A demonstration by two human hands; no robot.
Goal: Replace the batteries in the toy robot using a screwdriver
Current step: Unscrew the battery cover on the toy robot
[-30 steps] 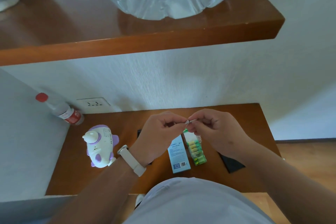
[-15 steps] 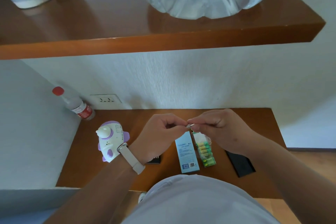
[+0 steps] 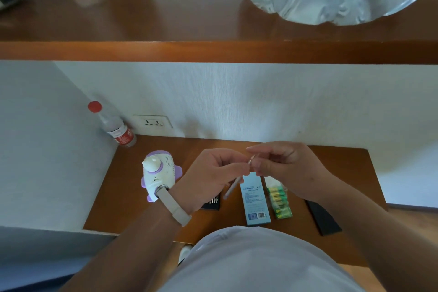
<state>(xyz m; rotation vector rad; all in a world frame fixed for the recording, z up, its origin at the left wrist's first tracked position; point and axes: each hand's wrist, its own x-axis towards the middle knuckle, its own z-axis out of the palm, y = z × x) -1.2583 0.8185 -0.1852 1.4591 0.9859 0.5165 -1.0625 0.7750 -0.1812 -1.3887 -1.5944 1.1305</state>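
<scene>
Honestly, the tiny metal bit (image 3: 251, 161) pinched by the right hand (image 3: 284, 168) could slip and drop while going into the slim silver pen-style screwdriver (image 3: 233, 188) gripped by the left hand (image 3: 213, 173). The white-and-purple toy robot (image 3: 158, 173) sits untouched on the brown wooden table (image 3: 343, 168), over to the left.

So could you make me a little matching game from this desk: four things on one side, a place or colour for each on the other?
Things: 1 toy robot; 2 batteries; 3 screwdriver; 4 bottle.
Matches: A held in the left hand; B by the wall socket; C right of the blue box; D white and purple.
Pairs: 1-D; 2-C; 3-A; 4-B.
</scene>
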